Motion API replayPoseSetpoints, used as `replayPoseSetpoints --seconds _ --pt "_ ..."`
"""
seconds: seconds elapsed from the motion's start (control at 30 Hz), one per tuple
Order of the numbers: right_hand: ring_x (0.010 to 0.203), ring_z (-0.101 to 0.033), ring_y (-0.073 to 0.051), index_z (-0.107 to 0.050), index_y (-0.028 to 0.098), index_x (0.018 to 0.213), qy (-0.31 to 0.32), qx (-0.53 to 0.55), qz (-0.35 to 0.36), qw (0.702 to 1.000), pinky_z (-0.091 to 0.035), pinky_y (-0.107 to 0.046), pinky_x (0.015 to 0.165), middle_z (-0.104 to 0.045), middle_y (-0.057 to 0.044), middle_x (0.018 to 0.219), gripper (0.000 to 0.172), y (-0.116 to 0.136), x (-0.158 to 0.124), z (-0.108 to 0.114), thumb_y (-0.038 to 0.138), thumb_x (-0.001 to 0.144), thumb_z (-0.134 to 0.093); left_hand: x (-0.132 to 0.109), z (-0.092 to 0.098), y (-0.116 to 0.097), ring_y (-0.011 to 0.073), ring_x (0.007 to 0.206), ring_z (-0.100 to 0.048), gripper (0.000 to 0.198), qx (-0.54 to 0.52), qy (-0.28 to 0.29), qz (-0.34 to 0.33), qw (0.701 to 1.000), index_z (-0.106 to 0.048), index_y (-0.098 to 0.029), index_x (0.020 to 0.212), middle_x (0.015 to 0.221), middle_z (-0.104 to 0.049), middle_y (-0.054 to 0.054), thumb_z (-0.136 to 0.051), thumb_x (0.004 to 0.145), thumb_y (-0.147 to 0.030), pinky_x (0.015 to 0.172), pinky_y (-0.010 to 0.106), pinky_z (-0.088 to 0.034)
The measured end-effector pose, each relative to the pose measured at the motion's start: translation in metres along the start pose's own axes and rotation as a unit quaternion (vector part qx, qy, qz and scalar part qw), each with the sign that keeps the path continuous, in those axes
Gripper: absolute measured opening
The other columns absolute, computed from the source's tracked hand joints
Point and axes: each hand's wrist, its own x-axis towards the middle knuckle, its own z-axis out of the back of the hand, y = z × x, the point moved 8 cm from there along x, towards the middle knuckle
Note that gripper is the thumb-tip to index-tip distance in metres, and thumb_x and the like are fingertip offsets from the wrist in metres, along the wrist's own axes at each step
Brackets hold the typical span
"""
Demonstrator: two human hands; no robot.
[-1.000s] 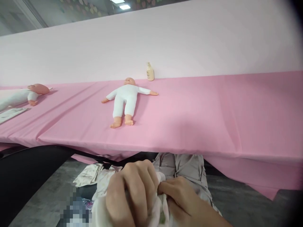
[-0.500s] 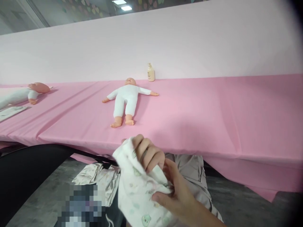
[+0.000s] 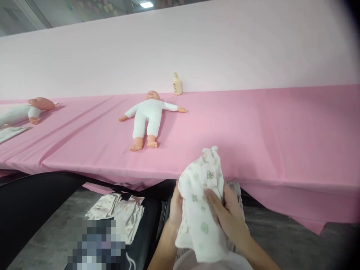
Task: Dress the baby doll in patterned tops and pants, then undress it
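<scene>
The work was at an early stage. The left hand (image 3: 174, 204) and the right hand (image 3: 230, 217) both held the printed garment (image 3: 200, 195), which was still bunched and not spread out. The left hand gripped it from behind, mostly hidden by the fabric. The right hand was closed over its front, with the fingers (image 3: 215, 200) pressed on the cloth. The garment stood up between the two hands, and its gathered end rose above them, in front of the table edge.

The doll (image 3: 147, 114) lay on its back on the pink table (image 3: 267, 127), well beyond the hands and to their left. It wore only its white body, so nothing had yet been put on it. A small bottle (image 3: 177, 84) stood just behind the doll's head. A silvery wrapper (image 3: 118, 212) lay low to the left of the left hand.

Compared with half a second before, the garment had gone up and to the right. Then the left fingers were curled over its top, and now they were behind it. One second before, both hands squeezed it low down.
</scene>
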Motion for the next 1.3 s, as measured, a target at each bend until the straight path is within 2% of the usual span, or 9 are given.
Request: replayPoseSetpoints --seconds 0.13,0.23,0.4,0.53,0.67,0.73,0.87,0.93,1.3 --pt "0.074 -0.061 -0.018 -0.055 0.021 0.118 -0.068 -0.007 0.044 0.997 -0.051 -0.026 0.062 -0.065 -0.003 0.081 0.041 0.001 0.003 0.014 0.048 0.087 -0.055 -0.017 0.016 0.006 0.0341 0.124 -0.051 0.078 0.153 -0.003 -0.002 0.988 -0.054 -0.022 0.132 0.130 -0.060 0.009 -0.081 0.062 -0.043 0.104 0.042 -0.040" --pt "0.097 -0.062 -0.023 -0.056 0.021 0.119 -0.077 0.013 0.057 0.995 -0.053 -0.033 0.080 -0.067 -0.009 0.101 0.042 0.000 0.003 0.021 0.044 0.084 -0.061 -0.028 0.020 0.002 0.0313 0.126 -0.048 0.081 0.327 -0.036 0.013 0.944 -0.043 -0.028 0.140 0.138 -0.053 0.007 -0.078 0.068 -0.024 0.107 0.043 -0.038" --pt "0.085 -0.068 -0.030 -0.060 0.019 0.110 0.006 0.221 -0.112 0.969 -0.056 -0.041 0.067 -0.070 -0.012 0.099 0.044 -0.029 0.013 0.019 0.041 0.073 -0.072 -0.034 0.010 0.001 0.0297 0.137 -0.035 0.064 0.464 0.010 0.009 0.886 -0.049 -0.024 0.138 0.143 -0.048 0.007 -0.067 0.077 -0.019 0.115 0.043 -0.024" --pt "0.081 -0.069 -0.030 -0.062 0.019 0.104 0.004 0.261 -0.176 0.949 -0.057 -0.043 0.069 -0.072 -0.009 0.093 0.045 -0.042 0.019 0.026 0.037 0.066 -0.078 -0.032 0.018 0.019 0.0266 0.133 -0.040 0.066 0.423 0.022 0.070 0.903 -0.051 -0.026 0.135 0.141 -0.050 0.002 -0.066 0.073 -0.011 0.112 0.040 -0.029" --pt "0.083 -0.068 -0.029 -0.067 0.017 0.094 -0.042 0.095 -0.058 0.993 -0.057 -0.041 0.072 -0.072 -0.008 0.089 0.031 -0.024 0.023 0.049 0.035 0.070 -0.074 -0.031 0.032 0.038 0.0260 0.116 -0.057 0.073 0.293 -0.029 0.127 0.947 -0.051 -0.031 0.134 0.123 -0.064 0.000 -0.065 0.066 -0.008 0.101 0.040 -0.041" --pt "0.087 -0.068 -0.030 -0.069 0.017 0.086 0.003 -0.037 0.059 0.998 -0.057 -0.040 0.075 -0.072 -0.008 0.085 0.016 -0.003 0.022 0.047 0.030 0.076 -0.068 -0.030 0.035 0.042 0.0266 0.106 -0.063 0.075 0.230 -0.053 0.128 0.963 -0.053 -0.030 0.132 0.111 -0.069 0.002 -0.066 0.062 -0.007 0.095 0.040 -0.045" --pt "0.120 -0.055 -0.028 -0.070 0.025 0.104 0.230 -0.163 0.339 0.897 -0.040 -0.049 0.105 -0.068 -0.006 0.115 0.024 0.034 -0.007 0.010 0.019 0.082 -0.061 -0.022 0.036 0.036 0.0260 0.096 -0.066 0.067 0.152 -0.082 0.091 0.981 -0.057 -0.029 0.127 0.103 -0.071 0.004 -0.068 0.063 -0.012 0.087 0.037 -0.048" --pt "0.130 -0.046 -0.026 -0.067 0.027 0.114 0.278 -0.220 0.408 0.841 -0.026 -0.053 0.114 -0.062 -0.004 0.126 0.033 0.037 -0.020 -0.001 0.017 0.083 -0.061 -0.019 0.040 0.032 0.0247 0.092 -0.067 0.060 0.142 -0.103 0.087 0.981 -0.059 -0.030 0.125 0.100 -0.071 0.004 -0.068 0.068 -0.016 0.084 0.036 -0.049" --pt "0.139 -0.031 -0.029 -0.055 0.018 0.130 0.264 -0.319 0.399 0.818 -0.013 -0.059 0.115 -0.048 -0.010 0.142 0.059 0.019 -0.037 -0.021 0.008 0.073 -0.051 -0.023 0.063 0.007 0.0240 0.093 -0.068 0.054 0.157 -0.194 -0.010 0.968 -0.059 -0.020 0.120 0.101 -0.071 0.007 -0.077 0.070 -0.030 0.084 0.032 -0.051"
